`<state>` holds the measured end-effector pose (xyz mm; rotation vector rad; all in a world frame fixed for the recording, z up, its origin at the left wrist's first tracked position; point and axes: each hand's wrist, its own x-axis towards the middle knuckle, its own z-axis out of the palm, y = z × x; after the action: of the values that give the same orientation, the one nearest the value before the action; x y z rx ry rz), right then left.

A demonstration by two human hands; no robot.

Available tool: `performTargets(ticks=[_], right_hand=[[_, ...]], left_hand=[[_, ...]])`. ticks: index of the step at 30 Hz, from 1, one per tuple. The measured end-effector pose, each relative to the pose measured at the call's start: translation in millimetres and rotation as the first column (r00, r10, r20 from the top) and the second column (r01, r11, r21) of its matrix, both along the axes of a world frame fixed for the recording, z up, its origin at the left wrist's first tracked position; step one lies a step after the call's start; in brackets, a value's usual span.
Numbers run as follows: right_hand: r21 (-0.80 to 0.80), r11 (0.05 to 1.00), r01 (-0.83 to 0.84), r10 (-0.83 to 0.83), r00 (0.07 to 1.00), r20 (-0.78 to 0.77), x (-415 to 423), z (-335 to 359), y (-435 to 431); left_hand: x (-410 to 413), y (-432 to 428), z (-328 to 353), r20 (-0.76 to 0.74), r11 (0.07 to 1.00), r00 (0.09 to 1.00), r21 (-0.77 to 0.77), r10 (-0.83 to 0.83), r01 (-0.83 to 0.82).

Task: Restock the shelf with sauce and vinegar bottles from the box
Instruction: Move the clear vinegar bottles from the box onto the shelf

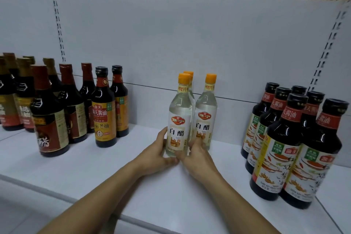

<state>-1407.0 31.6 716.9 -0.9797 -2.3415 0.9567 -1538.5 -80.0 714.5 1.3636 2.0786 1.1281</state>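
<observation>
Three clear white vinegar bottles with orange caps stand upright on the white shelf (133, 173). Both of my hands are on the base of the front vinegar bottle (178, 118). My left hand (155, 153) curls round its lower left side. My right hand (197, 155) wraps its lower right side, with fingers between it and the right vinegar bottle (206, 112). A third vinegar bottle (190, 78) stands behind the front one, mostly hidden. The box is out of sight.
Dark sauce bottles (103, 108) with red and orange labels stand in a group at the left. Several dark soy sauce bottles (284, 138) with black caps crowd the right. The shelf's grey back panel (171, 43) rises behind.
</observation>
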Motion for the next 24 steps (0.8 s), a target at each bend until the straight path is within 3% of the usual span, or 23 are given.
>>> performTargets(ticks=[6, 12, 19, 24], right_hand=[[0.183, 0.983, 0.007, 0.0, 0.999, -0.038, 16, 24, -14], [0.207, 0.954, -0.216, 0.243, 0.963, -0.118, 23, 42, -47], [0.23, 0.801, -0.553, 0.588, 0.798, -0.133, 22, 53, -118], [0.177, 0.643, -0.745, 0.765, 0.633, -0.119, 13, 39, -186]], left_hand=[[28, -18, 19, 0.148, 0.984, 0.973, -0.038, 0.176, -0.172], [64, -60, 26, 0.113, 0.911, 0.918, 0.127, 0.381, -0.393], [96, -152, 26, 0.088, 0.685, 0.742, 0.325, 0.664, -0.652], [122, -225, 6, 0.126, 0.512, 0.572, 0.324, 0.81, -0.796]])
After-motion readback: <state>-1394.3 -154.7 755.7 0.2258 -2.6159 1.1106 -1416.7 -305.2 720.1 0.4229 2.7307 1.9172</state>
